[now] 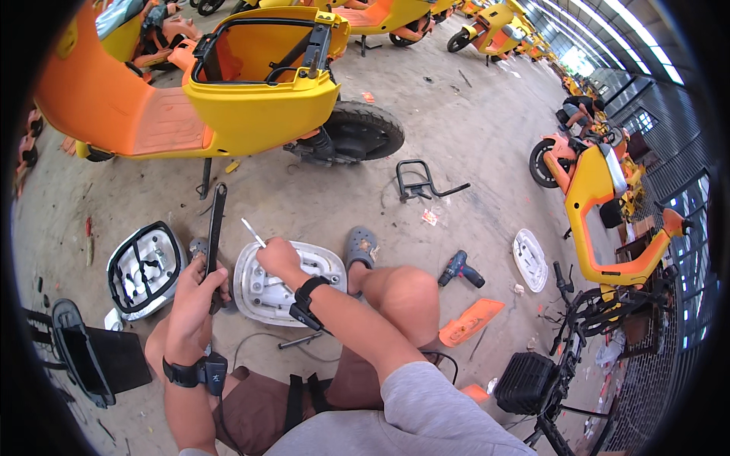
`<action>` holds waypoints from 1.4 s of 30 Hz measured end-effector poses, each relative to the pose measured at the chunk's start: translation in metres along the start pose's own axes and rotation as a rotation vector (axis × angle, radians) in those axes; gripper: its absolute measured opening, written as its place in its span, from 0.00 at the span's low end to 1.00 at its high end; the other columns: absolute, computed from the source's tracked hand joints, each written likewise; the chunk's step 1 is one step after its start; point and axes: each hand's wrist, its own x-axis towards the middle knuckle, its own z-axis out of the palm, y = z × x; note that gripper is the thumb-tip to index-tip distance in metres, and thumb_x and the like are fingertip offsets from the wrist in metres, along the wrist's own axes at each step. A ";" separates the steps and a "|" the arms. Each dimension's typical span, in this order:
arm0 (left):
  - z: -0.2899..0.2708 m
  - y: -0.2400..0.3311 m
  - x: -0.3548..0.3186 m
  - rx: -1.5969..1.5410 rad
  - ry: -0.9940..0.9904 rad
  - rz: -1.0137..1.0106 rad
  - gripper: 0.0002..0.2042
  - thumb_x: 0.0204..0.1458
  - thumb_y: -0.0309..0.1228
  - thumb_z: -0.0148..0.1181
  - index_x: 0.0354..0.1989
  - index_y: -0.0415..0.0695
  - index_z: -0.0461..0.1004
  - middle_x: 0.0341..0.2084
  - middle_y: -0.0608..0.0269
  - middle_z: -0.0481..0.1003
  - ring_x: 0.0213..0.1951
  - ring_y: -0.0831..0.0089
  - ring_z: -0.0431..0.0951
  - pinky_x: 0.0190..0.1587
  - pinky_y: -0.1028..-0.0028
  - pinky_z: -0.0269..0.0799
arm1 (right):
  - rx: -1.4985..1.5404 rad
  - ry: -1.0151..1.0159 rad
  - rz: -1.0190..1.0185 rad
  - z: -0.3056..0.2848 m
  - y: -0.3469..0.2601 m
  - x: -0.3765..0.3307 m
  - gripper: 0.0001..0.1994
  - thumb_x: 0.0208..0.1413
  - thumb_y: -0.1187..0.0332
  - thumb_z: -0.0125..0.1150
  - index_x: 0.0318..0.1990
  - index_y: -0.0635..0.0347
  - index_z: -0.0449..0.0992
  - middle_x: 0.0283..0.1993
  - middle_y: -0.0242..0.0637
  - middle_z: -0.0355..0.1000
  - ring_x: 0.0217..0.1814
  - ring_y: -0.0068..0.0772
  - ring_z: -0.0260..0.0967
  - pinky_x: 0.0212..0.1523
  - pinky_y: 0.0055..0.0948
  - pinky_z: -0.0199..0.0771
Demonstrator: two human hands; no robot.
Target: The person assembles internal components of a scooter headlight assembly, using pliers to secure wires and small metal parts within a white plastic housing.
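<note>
My left hand (201, 296) is closed around a long, flat black bar (217, 228) with a rounded upper end, held upright. My right hand (280, 260) grips a thin white stick (252, 230) that points up and to the left; its exact kind I cannot make out. Below the right hand, a white moulded seat base (323, 262) lies on the floor between my feet, its ribbed side up. Left of my left hand rests another white seat base (156, 262) with a black frame on it. A short dark rod (300, 340) lies in front of my lap.
A yellow and orange scooter (258, 114) stands ahead, with a black tubular rack (418, 186) to its right. Right of my knee lie a cordless drill (461, 270), an orange panel (471, 321) and a white cover (530, 261). A black bin (114, 365) sits at left; another person (582, 112) crouches far right.
</note>
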 end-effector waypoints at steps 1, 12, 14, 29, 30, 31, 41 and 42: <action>0.000 0.001 -0.002 -0.008 0.008 -0.005 0.04 0.59 0.25 0.56 0.36 0.38 0.69 0.22 0.65 0.71 0.24 0.77 0.72 0.29 0.76 0.70 | -0.002 0.000 -0.015 0.007 0.003 -0.001 0.18 0.51 0.61 0.54 0.43 0.61 0.82 0.46 0.54 0.78 0.51 0.58 0.75 0.52 0.48 0.75; -0.001 0.006 0.002 0.039 0.128 -0.041 0.09 0.57 0.30 0.61 0.35 0.36 0.72 0.23 0.65 0.74 0.24 0.79 0.73 0.27 0.79 0.67 | -0.096 0.016 -0.247 -0.016 0.027 -0.010 0.32 0.45 0.47 0.64 0.55 0.59 0.77 0.46 0.54 0.79 0.51 0.55 0.76 0.54 0.44 0.74; 0.000 0.007 0.000 0.034 0.127 -0.042 0.09 0.57 0.30 0.60 0.35 0.36 0.72 0.23 0.65 0.74 0.23 0.79 0.73 0.27 0.78 0.67 | -0.083 0.007 -0.243 -0.020 0.031 -0.009 0.35 0.44 0.46 0.65 0.58 0.60 0.75 0.46 0.53 0.79 0.51 0.55 0.76 0.54 0.43 0.74; 0.008 0.019 -0.009 -0.300 0.034 -0.126 0.21 0.69 0.41 0.42 0.41 0.33 0.73 0.25 0.53 0.79 0.27 0.67 0.80 0.32 0.72 0.76 | 0.602 0.197 -0.543 -0.215 -0.016 -0.148 0.24 0.62 0.67 0.60 0.64 0.64 0.67 0.54 0.43 0.75 0.54 0.27 0.72 0.50 0.25 0.71; 0.013 0.021 -0.011 -0.283 0.032 -0.116 0.21 0.69 0.41 0.42 0.41 0.33 0.73 0.25 0.53 0.79 0.27 0.67 0.80 0.32 0.71 0.76 | 0.613 0.245 -0.516 -0.227 0.005 -0.160 0.23 0.62 0.68 0.60 0.63 0.64 0.68 0.54 0.43 0.75 0.53 0.27 0.72 0.50 0.25 0.71; 0.019 0.022 -0.010 -0.273 0.020 -0.093 0.20 0.69 0.41 0.43 0.41 0.33 0.74 0.25 0.53 0.79 0.27 0.67 0.80 0.32 0.71 0.76 | 0.616 0.304 -0.499 -0.237 0.029 -0.171 0.23 0.62 0.68 0.60 0.63 0.64 0.68 0.54 0.42 0.75 0.53 0.26 0.72 0.49 0.25 0.71; 0.048 0.013 -0.004 -0.496 -0.196 -0.153 0.18 0.68 0.39 0.47 0.46 0.31 0.70 0.35 0.44 0.79 0.36 0.56 0.83 0.42 0.61 0.79 | 1.102 0.438 0.100 -0.217 0.174 -0.262 0.13 0.63 0.71 0.54 0.52 0.67 0.73 0.30 0.37 0.74 0.26 0.27 0.69 0.28 0.26 0.69; 0.053 0.011 -0.005 -0.493 -0.203 -0.126 0.17 0.67 0.38 0.48 0.46 0.31 0.70 0.37 0.42 0.79 0.38 0.55 0.83 0.44 0.60 0.79 | 1.159 0.454 0.103 -0.215 0.177 -0.264 0.13 0.64 0.71 0.54 0.52 0.67 0.73 0.30 0.36 0.73 0.26 0.25 0.69 0.27 0.25 0.68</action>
